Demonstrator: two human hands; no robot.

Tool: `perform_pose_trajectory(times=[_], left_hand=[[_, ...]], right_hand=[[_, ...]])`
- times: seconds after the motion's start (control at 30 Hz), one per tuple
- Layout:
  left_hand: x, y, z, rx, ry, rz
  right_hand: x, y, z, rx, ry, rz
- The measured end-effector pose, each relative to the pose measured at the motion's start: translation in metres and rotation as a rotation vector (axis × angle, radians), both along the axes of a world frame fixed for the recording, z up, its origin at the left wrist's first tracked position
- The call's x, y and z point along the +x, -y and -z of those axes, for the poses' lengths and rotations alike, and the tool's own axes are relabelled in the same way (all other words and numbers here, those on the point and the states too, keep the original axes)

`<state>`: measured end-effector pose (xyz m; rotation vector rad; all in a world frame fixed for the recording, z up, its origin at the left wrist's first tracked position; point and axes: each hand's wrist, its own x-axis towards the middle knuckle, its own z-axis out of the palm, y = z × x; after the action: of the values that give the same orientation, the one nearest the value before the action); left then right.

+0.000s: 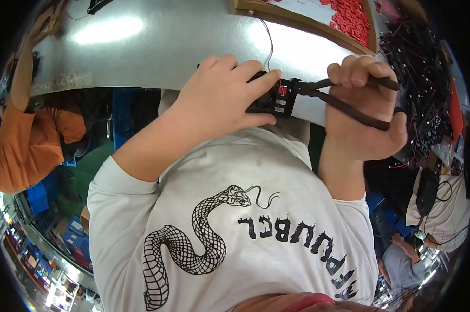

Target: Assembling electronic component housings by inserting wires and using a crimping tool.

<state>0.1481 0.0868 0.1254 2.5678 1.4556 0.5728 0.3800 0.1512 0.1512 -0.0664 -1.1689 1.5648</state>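
Note:
My left hand (222, 96) grips a small black component (274, 102) with a red part and a thin wire (269, 41) running up from it, held at the near edge of the grey metal table (157, 47). My right hand (365, 112) is closed around the dark handles of a pair of pliers (349, 99). The plier jaws meet the component at its red part. Both forearms come up from my white shirt with a snake print.
A wooden tray (302, 23) with several small red parts stands at the back right. A heap of black parts with red wires (419, 62) lies at the right. A person in an orange sleeve (22, 135) sits at the left; other people are at the lower right.

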Motion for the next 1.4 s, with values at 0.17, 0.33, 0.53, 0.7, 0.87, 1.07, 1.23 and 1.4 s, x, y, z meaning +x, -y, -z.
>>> perform_pose_trajectory(times=[0.17, 0.33, 0.53, 0.7, 0.87, 1.07, 1.23, 1.4], left_hand=[[-0.005, 0.000, 0.000, 0.006, -0.031, -0.009], [-0.003, 0.002, -0.001, -0.002, -0.010, -0.015], [-0.004, 0.003, 0.000, -0.012, 0.029, -0.026], [-0.005, 0.001, 0.000, -0.025, 0.025, -0.018], [-0.004, 0.001, -0.001, 0.014, 0.013, -0.006], [0.001, -0.003, 0.002, -0.021, 0.034, -0.027], [0.001, -0.004, 0.001, -0.087, 0.070, -0.068], [0.000, -0.003, 0.000, -0.091, 0.063, -0.081]], right_hand=[[-0.009, 0.005, 0.010, -0.052, 0.015, 0.040], [-0.009, 0.004, 0.013, -0.027, -0.027, 0.013], [-0.009, 0.003, 0.011, -0.010, 0.000, 0.014], [-0.013, 0.005, 0.009, -0.057, -0.020, 0.081], [-0.011, -0.002, 0.014, 0.079, -0.091, 0.000], [-0.030, 0.035, 0.023, 0.603, 0.264, 0.296], [-0.023, 0.034, 0.028, 0.673, 0.220, 0.339], [-0.017, 0.045, 0.011, 0.339, 0.182, 0.308]])
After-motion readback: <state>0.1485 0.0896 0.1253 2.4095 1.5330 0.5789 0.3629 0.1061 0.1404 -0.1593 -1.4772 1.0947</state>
